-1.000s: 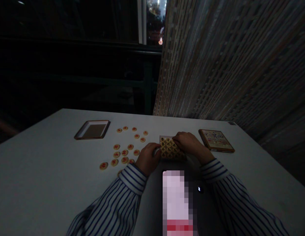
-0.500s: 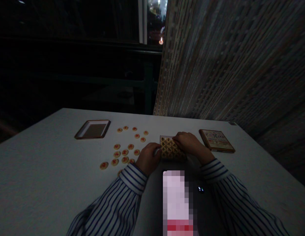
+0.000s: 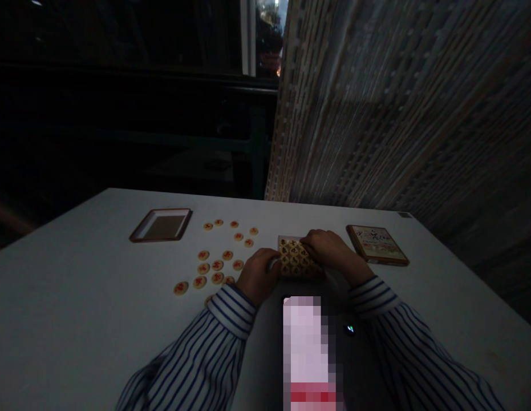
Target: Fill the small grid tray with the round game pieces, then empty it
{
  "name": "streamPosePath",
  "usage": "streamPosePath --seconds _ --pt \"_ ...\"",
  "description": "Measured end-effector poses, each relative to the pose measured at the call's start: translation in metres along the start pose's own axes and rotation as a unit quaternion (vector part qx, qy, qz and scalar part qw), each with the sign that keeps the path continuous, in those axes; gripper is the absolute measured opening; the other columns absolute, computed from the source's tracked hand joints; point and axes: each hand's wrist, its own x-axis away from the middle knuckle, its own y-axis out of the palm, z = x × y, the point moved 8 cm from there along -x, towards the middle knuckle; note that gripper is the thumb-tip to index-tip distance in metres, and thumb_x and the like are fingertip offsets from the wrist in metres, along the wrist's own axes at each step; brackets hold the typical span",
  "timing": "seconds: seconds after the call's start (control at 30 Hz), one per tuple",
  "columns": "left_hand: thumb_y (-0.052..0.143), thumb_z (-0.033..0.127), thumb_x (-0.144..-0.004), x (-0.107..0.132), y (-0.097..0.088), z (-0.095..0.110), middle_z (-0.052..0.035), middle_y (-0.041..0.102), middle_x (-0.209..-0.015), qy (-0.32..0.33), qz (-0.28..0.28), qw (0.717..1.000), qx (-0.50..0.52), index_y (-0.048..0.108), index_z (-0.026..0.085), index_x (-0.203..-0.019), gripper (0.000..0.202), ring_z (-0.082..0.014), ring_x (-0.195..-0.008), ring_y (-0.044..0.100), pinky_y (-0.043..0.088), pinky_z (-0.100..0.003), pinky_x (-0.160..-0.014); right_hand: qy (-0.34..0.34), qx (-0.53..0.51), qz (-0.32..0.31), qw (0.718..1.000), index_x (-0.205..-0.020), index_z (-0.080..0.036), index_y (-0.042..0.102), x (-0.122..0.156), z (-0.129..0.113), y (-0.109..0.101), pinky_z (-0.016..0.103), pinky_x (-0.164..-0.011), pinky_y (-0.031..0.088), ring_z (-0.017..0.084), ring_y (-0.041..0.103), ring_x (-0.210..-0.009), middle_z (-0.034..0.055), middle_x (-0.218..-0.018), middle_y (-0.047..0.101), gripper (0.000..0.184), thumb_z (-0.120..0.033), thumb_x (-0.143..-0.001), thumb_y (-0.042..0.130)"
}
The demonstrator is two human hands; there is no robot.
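Between my hands is a small clear-edged tray of xiangqi pieces, packed in rows with dark characters facing up. My left hand grips its left edge, thumb and fingers closed on the side. At the right, my right hand curls over the tray's far right corner and covers some pieces. Loose xiangqi pieces with red characters lie scattered face up to the left of my left hand; my left wrist and sleeve partly hide the nearest ones.
An open shallow box half lies at the table's far left. To the right rests a printed box lid. A lit phone-like screen, blurred out, is close in front of me. A string curtain hangs beyond the white table.
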Motion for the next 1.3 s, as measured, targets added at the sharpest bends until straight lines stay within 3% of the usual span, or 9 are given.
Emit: streamPosePath --seconds 0.27,0.67,0.93,1.13,1.3 --pt "0.05 0.017 -0.078 0.0 0.0 0.001 -0.0074 0.065 -0.092 -0.011 -0.011 1.0 0.0 0.062 0.016 -0.09 0.017 -0.0185 -0.089 0.059 0.048 -0.033 -0.081 0.006 -0.007 0.004 1.0 -0.097 -0.017 0.062 0.001 0.0 -0.001 0.029 -0.071 0.037 0.02 0.056 -0.088 0.0113 -0.097 0.062 0.031 -0.029 -0.088 0.035" --pt "0.051 0.016 -0.077 0.0 -0.001 0.001 -0.0075 0.065 -0.093 -0.01 -0.014 1.0 -0.004 0.062 0.016 -0.092 0.019 -0.0184 -0.09 0.059 0.048 -0.033 -0.082 0.005 -0.012 0.066 0.998 -0.095 -0.018 0.063 0.003 0.004 -0.014 0.029 -0.068 0.037 0.021 0.058 -0.085 0.0093 -0.092 0.063 0.033 -0.031 -0.089 0.033" --pt "0.051 0.018 -0.078 -0.002 -0.01 0.001 -0.0057 0.066 -0.09 0.007 0.041 0.999 0.015 0.062 0.017 -0.091 0.017 -0.0165 -0.085 0.06 0.05 -0.031 -0.078 0.04 -0.027 0.126 0.991 -0.106 -0.019 0.06 0.014 0.012 -0.038 0.031 -0.072 0.037 0.021 0.057 -0.09 0.0088 -0.098 0.063 0.034 -0.03 -0.088 0.034" --pt "0.051 0.019 -0.078 -0.003 -0.022 -0.005 -0.0085 0.065 -0.094 -0.026 0.078 0.996 0.029 0.062 0.015 -0.094 0.02 -0.0179 -0.088 0.06 0.049 -0.033 -0.08 0.042 -0.059 0.18 0.981 -0.108 -0.017 0.06 0.03 0.012 -0.058 0.03 -0.077 0.036 0.02 0.056 -0.091 0.0089 -0.099 0.063 0.033 -0.027 -0.088 0.035" --pt "0.051 0.024 -0.078 -0.003 -0.031 -0.014 -0.0079 0.065 -0.097 -0.047 0.104 0.992 0.059 0.062 0.016 -0.098 0.024 -0.0172 -0.086 0.061 0.05 -0.033 -0.079 0.03 -0.096 0.206 0.973 -0.106 -0.017 0.06 0.05 0.002 -0.059 0.029 -0.077 0.036 0.018 0.057 -0.089 0.0077 -0.094 0.065 0.03 -0.026 -0.087 0.038"
